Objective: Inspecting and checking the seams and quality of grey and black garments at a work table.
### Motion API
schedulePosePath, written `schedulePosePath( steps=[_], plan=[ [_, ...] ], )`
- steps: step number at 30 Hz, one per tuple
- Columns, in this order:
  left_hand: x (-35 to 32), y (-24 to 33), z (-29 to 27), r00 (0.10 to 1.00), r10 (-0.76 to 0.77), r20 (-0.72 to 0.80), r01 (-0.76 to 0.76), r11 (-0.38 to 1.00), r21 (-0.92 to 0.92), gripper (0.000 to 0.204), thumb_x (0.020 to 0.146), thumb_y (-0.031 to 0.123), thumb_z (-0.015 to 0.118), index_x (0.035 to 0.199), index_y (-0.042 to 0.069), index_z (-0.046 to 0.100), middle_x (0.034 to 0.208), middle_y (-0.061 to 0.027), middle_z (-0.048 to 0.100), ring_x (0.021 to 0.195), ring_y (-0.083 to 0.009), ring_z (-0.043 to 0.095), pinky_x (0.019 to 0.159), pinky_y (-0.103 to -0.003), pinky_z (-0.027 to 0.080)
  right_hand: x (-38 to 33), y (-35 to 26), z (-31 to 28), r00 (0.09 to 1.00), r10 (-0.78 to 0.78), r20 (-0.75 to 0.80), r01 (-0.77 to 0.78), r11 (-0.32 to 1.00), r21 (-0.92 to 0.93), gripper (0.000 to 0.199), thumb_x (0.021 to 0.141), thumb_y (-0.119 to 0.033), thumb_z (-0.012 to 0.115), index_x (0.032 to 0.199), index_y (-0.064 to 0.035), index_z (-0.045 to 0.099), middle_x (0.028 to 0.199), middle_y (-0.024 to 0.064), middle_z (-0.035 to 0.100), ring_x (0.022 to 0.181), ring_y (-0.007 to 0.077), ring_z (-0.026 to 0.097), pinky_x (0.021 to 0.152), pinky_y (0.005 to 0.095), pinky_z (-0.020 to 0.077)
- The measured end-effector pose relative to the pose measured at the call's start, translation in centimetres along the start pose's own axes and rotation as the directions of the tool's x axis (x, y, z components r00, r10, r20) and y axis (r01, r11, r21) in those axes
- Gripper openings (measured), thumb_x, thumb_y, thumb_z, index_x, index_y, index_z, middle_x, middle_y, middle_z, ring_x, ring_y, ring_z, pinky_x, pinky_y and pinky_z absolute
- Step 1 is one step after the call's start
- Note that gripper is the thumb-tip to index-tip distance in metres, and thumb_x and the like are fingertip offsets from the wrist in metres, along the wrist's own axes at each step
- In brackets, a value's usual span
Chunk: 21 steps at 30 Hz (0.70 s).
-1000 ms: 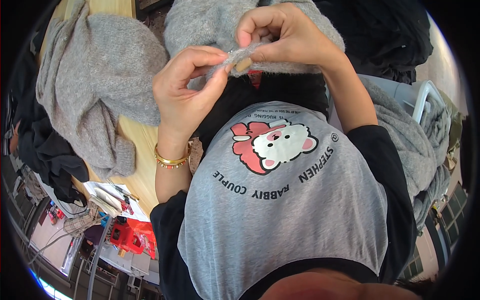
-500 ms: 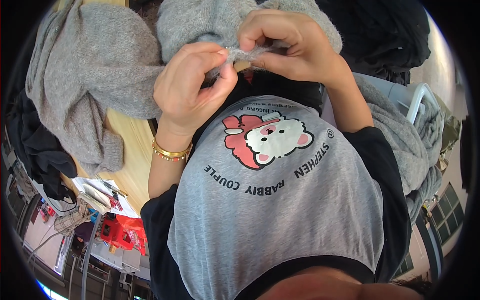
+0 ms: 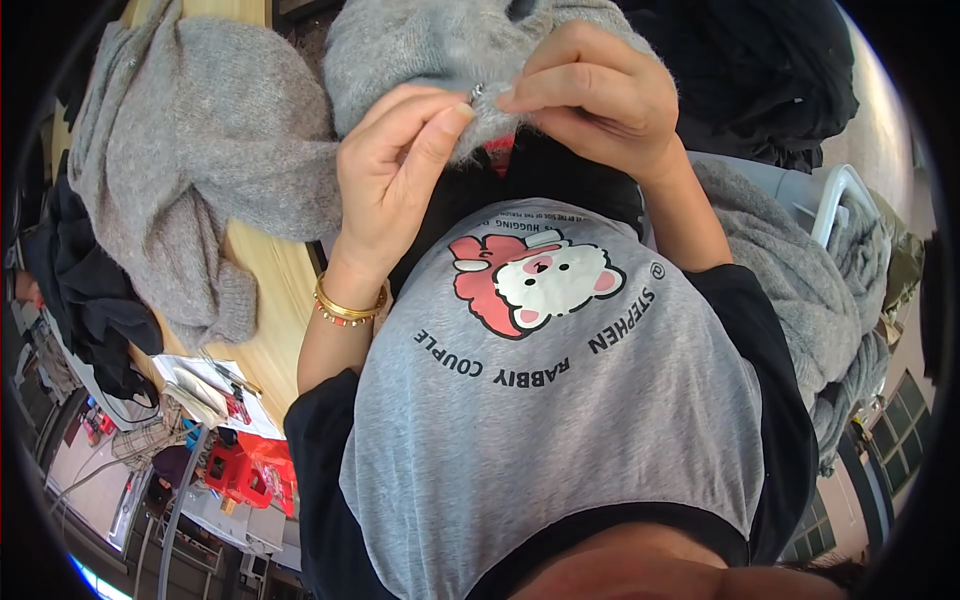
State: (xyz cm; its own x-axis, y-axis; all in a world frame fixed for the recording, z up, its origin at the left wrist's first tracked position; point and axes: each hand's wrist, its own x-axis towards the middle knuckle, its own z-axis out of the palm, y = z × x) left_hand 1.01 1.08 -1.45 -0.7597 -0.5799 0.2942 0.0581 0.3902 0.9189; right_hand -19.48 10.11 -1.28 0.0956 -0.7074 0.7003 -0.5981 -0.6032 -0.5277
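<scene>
A fuzzy grey knit garment (image 3: 410, 50) lies bunched in front of me, its edge raised between my hands. My left hand (image 3: 390, 175) pinches that edge between thumb and index finger, and a small shiny dark piece (image 3: 477, 91) shows right at the fingertips. My right hand (image 3: 610, 105) is closed in a pinch just to the right, its fingertips close against the knit. What sits between the right fingertips is too small to make out. Gold bracelets (image 3: 348, 303) circle my left wrist.
Another grey knit garment (image 3: 200, 130) drapes over the wooden table (image 3: 275, 290) at left, beside black cloth (image 3: 90, 290). Papers and small tools (image 3: 225, 385) lie nearer. Dark clothes (image 3: 750, 60) are piled far right; a pale plastic bin (image 3: 835, 205) holds more grey knitwear.
My right hand has shifted rightward and turned, its fingers now closed more tightly together. The knit is no longer stretched between both hands, and the shiny piece shows more plainly.
</scene>
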Motion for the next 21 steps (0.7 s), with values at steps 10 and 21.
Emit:
schedulePosePath(
  steps=[10, 21],
  plan=[
    [7.2, -3.7, 3.3, 0.854, -0.358, 0.378, 0.16, 0.871, 0.464, 0.079, 0.079, 0.054, 0.065, 0.129, -0.006, 0.05, 0.13, -0.0279, 0.052, 0.121, -0.0385, 0.052, 0.1, -0.041, 0.042, 1.7, -5.6, -3.8, 0.894, 0.061, 0.443, -0.289, 0.836, 0.466, 0.01, 0.079, -0.001, 0.068, 0.089, -0.0035, 0.068, 0.084, 0.0072, 0.065, 0.076, 0.0243, 0.065, 0.065, 0.0319, 0.0506],
    [6.4, 8.1, -2.2, 0.954, -0.091, 0.287, 0.277, 0.636, -0.72, 0.032, 0.08, 0.001, 0.066, 0.111, -0.003, 0.06, 0.101, -0.0065, 0.065, 0.09, -0.013, 0.062, 0.079, -0.026, 0.047, 2.7, -4.6, -3.8, 0.752, 0.38, 0.538, -0.485, 0.872, 0.062, 0.057, 0.071, -0.026, 0.082, 0.114, -0.0019, 0.055, 0.095, 0.0138, 0.066, 0.086, 0.0207, 0.065, 0.074, 0.03, 0.0513]
  ],
)
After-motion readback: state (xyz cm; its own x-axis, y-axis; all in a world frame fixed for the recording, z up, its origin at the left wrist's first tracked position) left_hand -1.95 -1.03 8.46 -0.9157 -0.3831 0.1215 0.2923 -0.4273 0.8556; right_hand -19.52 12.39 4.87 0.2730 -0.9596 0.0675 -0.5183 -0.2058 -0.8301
